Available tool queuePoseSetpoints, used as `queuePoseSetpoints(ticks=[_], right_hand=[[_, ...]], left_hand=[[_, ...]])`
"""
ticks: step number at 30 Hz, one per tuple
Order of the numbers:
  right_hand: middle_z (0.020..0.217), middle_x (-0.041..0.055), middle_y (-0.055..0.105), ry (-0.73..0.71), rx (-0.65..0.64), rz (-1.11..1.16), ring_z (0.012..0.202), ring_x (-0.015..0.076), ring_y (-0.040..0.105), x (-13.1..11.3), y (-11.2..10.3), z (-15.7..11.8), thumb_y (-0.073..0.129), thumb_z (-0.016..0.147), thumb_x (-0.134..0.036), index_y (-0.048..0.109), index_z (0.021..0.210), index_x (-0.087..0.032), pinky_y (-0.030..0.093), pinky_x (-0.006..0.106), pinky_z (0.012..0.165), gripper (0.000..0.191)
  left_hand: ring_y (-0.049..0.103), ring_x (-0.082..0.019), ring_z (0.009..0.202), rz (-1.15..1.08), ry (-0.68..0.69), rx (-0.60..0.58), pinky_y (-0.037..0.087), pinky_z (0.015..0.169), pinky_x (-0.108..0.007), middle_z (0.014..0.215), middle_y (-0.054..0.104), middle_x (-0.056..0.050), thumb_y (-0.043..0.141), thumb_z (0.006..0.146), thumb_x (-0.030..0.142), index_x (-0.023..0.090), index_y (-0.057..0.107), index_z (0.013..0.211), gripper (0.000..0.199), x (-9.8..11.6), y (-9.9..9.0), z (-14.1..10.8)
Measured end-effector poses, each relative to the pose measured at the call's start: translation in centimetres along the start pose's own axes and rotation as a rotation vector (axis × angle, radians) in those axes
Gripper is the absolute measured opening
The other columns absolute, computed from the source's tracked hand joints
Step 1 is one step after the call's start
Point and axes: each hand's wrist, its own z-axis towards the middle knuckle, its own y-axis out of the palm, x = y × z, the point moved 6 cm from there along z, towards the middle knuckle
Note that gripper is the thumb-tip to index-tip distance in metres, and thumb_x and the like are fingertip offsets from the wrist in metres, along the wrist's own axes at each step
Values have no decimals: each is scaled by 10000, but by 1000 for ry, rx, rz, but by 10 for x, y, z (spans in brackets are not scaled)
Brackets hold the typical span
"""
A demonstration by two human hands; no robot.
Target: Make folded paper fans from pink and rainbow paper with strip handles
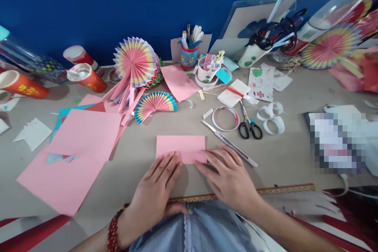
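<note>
A pink paper rectangle lies flat on the grey table near its front edge. My left hand rests on the paper's lower left part, fingers stretched out and palm down. On the paper's right end lie fingertips of my right hand, its fingers apart. Neither hand grips anything. Just right of the paper is a slim craft knife, lying diagonally beside my right hand. Beyond it are a roll of tape and black-handled scissors. A folded paper fan with blue edges lies behind the pink rectangle.
Pink sheets overlap at the left. Orange cups, a pleated rosette, a pen holder and a scrap cup stand along the back. White paper strips and a blurred-out device are at the right.
</note>
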Motion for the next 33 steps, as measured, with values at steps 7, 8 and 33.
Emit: queuePoseSetpoints(ticks=[7, 8, 33], right_hand=[[1389, 71, 609, 0, 32, 10, 1219, 299, 530, 10, -6, -16, 547, 891, -140, 677, 1245, -253, 370, 567, 1083, 394], [1390, 71, 609, -4, 38, 8, 1221, 299, 530, 9, -6, -15, 545, 890, -136, 676, 1250, -258, 374, 568, 1081, 402], [1072, 91, 749, 33, 25, 146, 923, 240, 710, 21, -10, 35, 510, 907, -169, 498, 1430, -204, 566, 346, 773, 525]], left_hand=[[286, -319, 1492, 2, 18, -29, 144, 1240, -495, 1604, 325, -173, 370, 929, 721, 65, 369, 1523, 885, -7, -4, -6], [282, -314, 1494, 15, 8, -33, 107, 1246, -506, 1605, 324, -163, 363, 945, 697, 67, 352, 1532, 861, -12, -5, -10], [356, -317, 1458, 86, -42, 41, 307, 1169, -541, 1607, 354, -83, 523, 981, 470, 327, 501, 1450, 491, -82, -25, -24]])
